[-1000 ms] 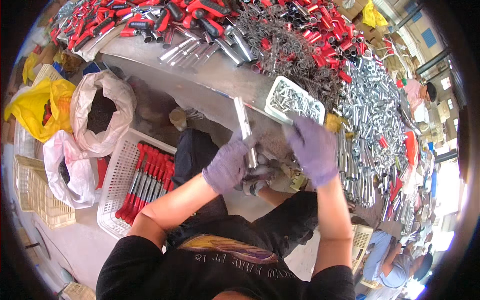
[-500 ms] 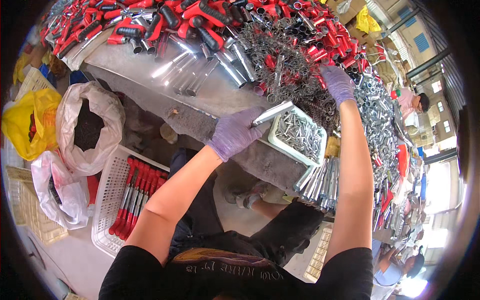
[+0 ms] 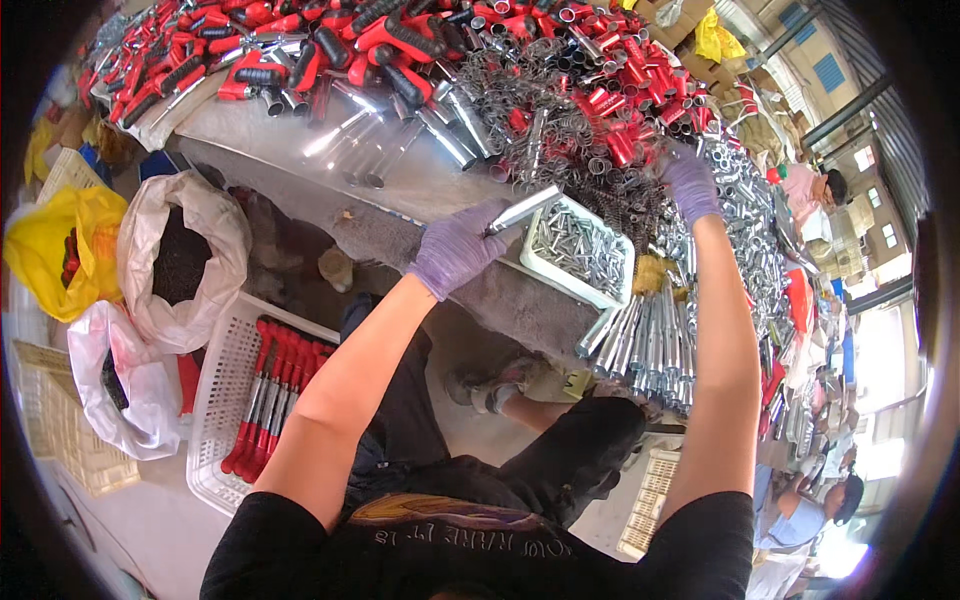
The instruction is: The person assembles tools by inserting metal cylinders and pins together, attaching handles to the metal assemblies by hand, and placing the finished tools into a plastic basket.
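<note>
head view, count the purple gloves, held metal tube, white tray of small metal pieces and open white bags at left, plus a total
Purple gloves: 2
Held metal tube: 1
White tray: 1
Open white bags: 2
Total: 6

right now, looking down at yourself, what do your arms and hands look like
The left hand and right hand wear wrinkled purple gloves ending around the wrists. The forearms are bare below short black sleeves. I can't make out any markings on the gloves.
</note>
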Motion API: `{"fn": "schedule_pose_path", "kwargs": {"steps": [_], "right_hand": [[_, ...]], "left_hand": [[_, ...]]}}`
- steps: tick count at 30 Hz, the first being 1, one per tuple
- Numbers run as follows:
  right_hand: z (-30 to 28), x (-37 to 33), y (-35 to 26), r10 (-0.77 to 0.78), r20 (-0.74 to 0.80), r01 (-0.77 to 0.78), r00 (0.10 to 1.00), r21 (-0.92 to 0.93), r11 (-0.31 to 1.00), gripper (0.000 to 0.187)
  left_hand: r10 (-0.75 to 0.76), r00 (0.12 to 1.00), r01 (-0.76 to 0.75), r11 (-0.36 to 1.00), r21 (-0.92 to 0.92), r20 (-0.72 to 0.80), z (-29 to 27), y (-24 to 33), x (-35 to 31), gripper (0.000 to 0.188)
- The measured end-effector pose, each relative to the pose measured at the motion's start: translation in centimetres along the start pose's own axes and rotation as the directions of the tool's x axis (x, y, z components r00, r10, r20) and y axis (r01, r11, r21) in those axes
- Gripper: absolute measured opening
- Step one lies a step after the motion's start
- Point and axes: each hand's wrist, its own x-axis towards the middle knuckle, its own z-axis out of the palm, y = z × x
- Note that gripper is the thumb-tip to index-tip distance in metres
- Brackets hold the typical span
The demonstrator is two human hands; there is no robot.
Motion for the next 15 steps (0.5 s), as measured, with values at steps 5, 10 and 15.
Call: {"fn": "schedule_pose_path", "kwargs": {"steps": [5,10,15], "right_hand": [[-3.1,-1.2,-1.1,0.324,0.092,-0.31,0.941,0.612,0.727,0.038],[-1.6,-1.9,-1.6,0.502,0.277,-0.366,0.819,0.926,0.087,0.046],[-1.6,-3.7,-0.3,0.373,0.035,-0.321,0.927,0.59,0.741,0.051]], "left_hand": [[-0.024,0.999,0.024,1.0,0.014,0.031,0.0,-0.1,-0.1,0.039],[-0.009,1.0,0.01,0.999,0.053,-0.023,0.0,-0.4,-0.1,0.037],[-0.006,1.0,0.006,1.0,0.021,0.017,0.3,0.0,-0.1,0.039]]}}
